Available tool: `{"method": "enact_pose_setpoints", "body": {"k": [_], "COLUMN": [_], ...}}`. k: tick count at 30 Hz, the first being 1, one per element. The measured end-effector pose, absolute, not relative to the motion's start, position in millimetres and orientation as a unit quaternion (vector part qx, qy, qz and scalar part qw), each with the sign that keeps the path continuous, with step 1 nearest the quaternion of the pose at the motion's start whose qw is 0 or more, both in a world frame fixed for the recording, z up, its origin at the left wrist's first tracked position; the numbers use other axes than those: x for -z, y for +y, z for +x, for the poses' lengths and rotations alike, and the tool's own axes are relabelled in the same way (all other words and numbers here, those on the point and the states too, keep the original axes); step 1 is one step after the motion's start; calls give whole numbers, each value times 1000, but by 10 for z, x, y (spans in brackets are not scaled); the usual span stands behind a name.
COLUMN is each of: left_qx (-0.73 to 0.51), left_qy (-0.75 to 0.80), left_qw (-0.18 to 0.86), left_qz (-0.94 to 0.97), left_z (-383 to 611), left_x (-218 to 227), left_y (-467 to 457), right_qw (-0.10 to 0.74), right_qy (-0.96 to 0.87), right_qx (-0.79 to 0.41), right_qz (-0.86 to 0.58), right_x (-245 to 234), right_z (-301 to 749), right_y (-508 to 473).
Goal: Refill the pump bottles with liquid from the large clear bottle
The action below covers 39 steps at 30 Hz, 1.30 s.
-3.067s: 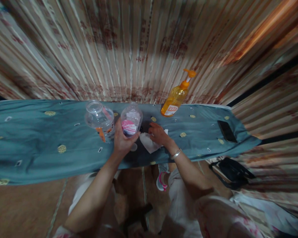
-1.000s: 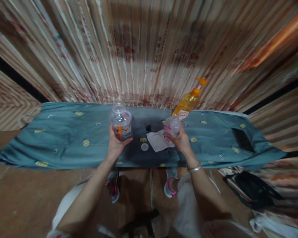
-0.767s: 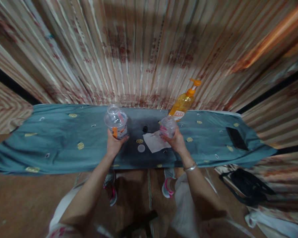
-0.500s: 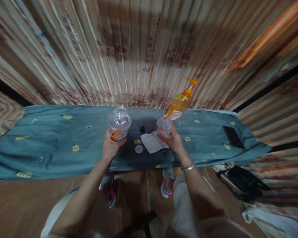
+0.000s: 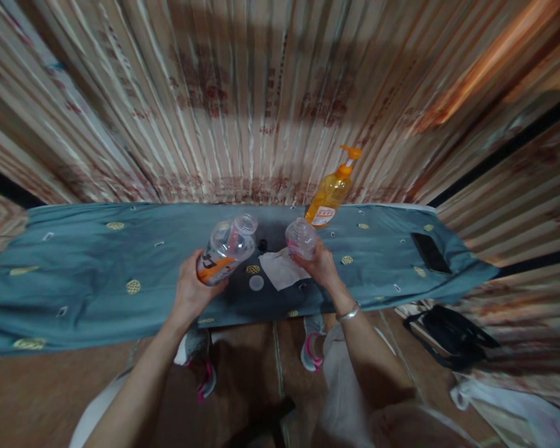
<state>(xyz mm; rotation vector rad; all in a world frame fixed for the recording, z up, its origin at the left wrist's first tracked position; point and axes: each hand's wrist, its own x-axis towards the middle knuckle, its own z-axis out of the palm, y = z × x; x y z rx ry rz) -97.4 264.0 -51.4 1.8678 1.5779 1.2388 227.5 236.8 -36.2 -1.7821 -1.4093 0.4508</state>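
My left hand (image 5: 193, 287) is wrapped round a clear plastic cup (image 5: 224, 252) with an orange and black print and a domed lid. The cup leans to the right, its round top opening towards the other hand. In my right hand (image 5: 318, 264) is a smaller clear plastic bottle (image 5: 301, 238) with pink marks, held nearly upright and uncapped as far as I can see. A white tissue (image 5: 282, 270) lies below the bottle. Between the hands are a small black cap (image 5: 262, 244) and a round whitish lid (image 5: 256, 283).
A pump bottle (image 5: 329, 196) of yellow liquid stands behind the clear bottle. To the right lies a black phone (image 5: 430, 252). A green patterned cloth (image 5: 93, 274) covers the narrow table, backed by a striped curtain (image 5: 242, 93). A black bag (image 5: 450, 339) sits on the floor.
The cup in my left hand has gone from upright to leaning right. My right hand still holds the clear bottle. The whole view has shifted slightly.
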Motion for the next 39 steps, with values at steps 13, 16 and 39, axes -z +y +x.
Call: {"method": "enact_pose_setpoints", "body": {"k": [13, 16, 39], "left_qx": [-376, -387, -425], "left_qy": [588, 570, 615], "left_qw": [263, 288, 354], "left_qz": [666, 665, 562], "left_z": [-958, -978, -862], "left_x": [509, 531, 502], "left_y": [2567, 2560, 2485], "right_qw": [383, 382, 396], "right_qy": [-563, -561, -550], "right_qx": [-169, -172, -175], "right_qz": [-712, -714, -714], "right_x": [366, 357, 366], "right_z": [2243, 2237, 2262], "right_y": [2372, 2374, 2393]}}
